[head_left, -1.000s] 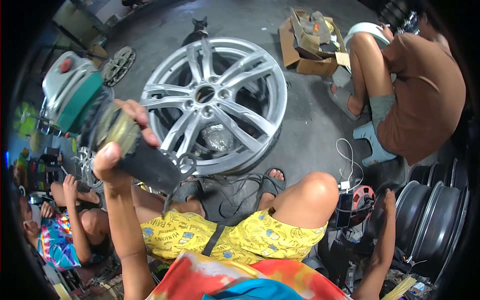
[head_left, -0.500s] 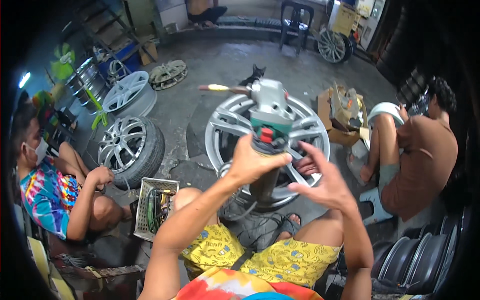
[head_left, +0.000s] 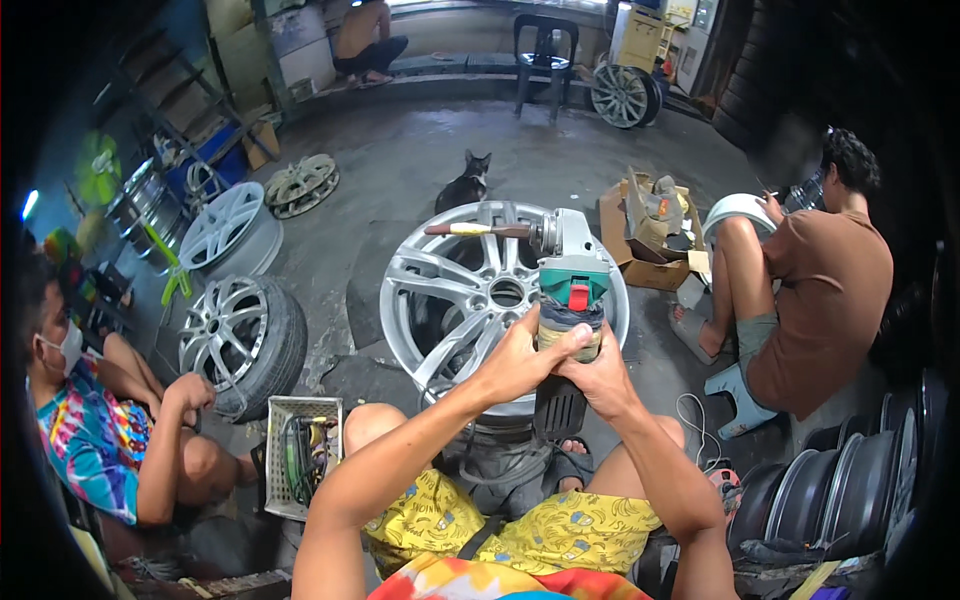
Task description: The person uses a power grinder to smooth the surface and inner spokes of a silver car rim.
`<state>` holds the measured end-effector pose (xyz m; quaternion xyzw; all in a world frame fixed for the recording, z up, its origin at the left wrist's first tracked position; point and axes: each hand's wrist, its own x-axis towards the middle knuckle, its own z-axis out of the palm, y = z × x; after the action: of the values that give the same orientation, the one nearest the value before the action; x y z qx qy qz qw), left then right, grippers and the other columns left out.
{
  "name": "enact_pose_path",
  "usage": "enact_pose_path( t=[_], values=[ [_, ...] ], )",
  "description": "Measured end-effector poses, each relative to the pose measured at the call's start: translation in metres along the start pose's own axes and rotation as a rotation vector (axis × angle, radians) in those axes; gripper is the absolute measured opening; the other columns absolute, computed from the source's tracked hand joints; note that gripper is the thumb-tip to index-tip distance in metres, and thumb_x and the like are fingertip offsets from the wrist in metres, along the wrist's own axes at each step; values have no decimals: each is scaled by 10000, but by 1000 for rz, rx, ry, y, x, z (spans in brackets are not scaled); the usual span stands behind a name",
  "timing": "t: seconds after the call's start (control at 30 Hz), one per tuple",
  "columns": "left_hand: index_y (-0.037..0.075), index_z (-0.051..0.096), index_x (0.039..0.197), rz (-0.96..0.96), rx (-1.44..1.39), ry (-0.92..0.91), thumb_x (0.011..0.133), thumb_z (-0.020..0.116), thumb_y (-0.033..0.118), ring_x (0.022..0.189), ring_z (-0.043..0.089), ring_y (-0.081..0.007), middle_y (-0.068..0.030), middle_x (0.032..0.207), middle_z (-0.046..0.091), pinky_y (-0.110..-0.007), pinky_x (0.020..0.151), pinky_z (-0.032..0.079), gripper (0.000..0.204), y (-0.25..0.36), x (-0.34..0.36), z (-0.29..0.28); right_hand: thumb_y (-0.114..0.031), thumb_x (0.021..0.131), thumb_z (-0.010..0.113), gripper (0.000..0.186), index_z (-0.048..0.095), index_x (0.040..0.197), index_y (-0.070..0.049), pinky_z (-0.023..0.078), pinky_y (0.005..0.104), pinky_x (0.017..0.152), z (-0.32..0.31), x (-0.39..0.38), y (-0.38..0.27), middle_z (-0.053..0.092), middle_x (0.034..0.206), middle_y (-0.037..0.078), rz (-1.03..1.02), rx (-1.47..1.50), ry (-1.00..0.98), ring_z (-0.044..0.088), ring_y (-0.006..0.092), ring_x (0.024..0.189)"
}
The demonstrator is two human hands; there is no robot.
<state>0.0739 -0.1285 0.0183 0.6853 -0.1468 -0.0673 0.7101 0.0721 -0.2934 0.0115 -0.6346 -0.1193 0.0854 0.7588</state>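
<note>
**Angle grinder held in both hands above alloy wheel**

Left hand [head_left: 520, 360] and right hand [head_left: 600, 378] are both clenched around the body of the green angle grinder [head_left: 565, 300], held upright in front of the person. The grinder's side handle [head_left: 478, 230] projects left. Directly beyond lies a silver alloy wheel [head_left: 450, 295] on the concrete floor [head_left: 400, 170]. A cat [head_left: 465, 185] sits just behind the wheel.

This is a wheel repair workshop, because many alloy wheels [head_left: 228, 232] lie on the stained concrete floor [head_left: 400, 170], rims [head_left: 830, 490] are stacked at the side, and a person [head_left: 810, 290] sits working on a low stool [head_left: 738, 395].
</note>
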Motion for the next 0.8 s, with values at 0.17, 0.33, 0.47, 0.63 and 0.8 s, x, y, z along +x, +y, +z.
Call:
enact_pose_path(
  t=[0.17, 0.33, 0.47, 0.63, 0.8],
  values=[
    [-35, 675, 1201, -83, -92, -20, 1053, 542, 569, 912, 617, -120, -75, 1040, 697, -299, 838, 522, 636, -9, 17, 18, -36, 783, 862, 643, 533, 1336, -45, 581, 321, 890, -18, -10, 6, 691, 1120, 64, 3, 92, 115, 695, 161, 984],
    [-6, 657, 1301, 94, -14, -32, 1068, 614, 393, 1026, 621, -103, -49, 1118, 709, -294, 906, 532, 464, -25, 30, 34, -81, 769, 867, 609, 549, 1288, -54, 561, 294, 862, -36, -10, -1, 665, 1110, 48, -120, -99, 139, 664, 129, 971],
    [23, 587, 1388, 145, 66, -81, 1034, 670, 371, 1088, 601, -124, -89, 1244, 666, -332, 924, 535, 503, -16, 35, 54, -66, 762, 855, 606, 537, 1278, -55, 568, 306, 846, -65, -15, 11, 665, 1109, 55, -130, -104, 210, 666, 143, 965],
    [-5, 617, 1327, 83, 112, -175, 1032, 659, 435, 1025, 589, -108, -77, 1147, 693, -328, 900, 528, 531, -27, 62, 72, -20, 742, 850, 605, 541, 1261, -48, 570, 304, 842, -87, -16, 5, 668, 1104, 55, -209, -103, 265, 674, 146, 965],
    [-20, 632, 1306, 157, -330, -178, 1022, 708, 315, 1025, 600, -87, -52, 1129, 692, -278, 935, 500, 445, -37, 82, 127, 37, 741, 824, 612, 527, 1270, -45, 570, 297, 843, -111, -22, -5, 662, 1085, 65, -351, -219, 435, 677, 145, 961]
  ],
)
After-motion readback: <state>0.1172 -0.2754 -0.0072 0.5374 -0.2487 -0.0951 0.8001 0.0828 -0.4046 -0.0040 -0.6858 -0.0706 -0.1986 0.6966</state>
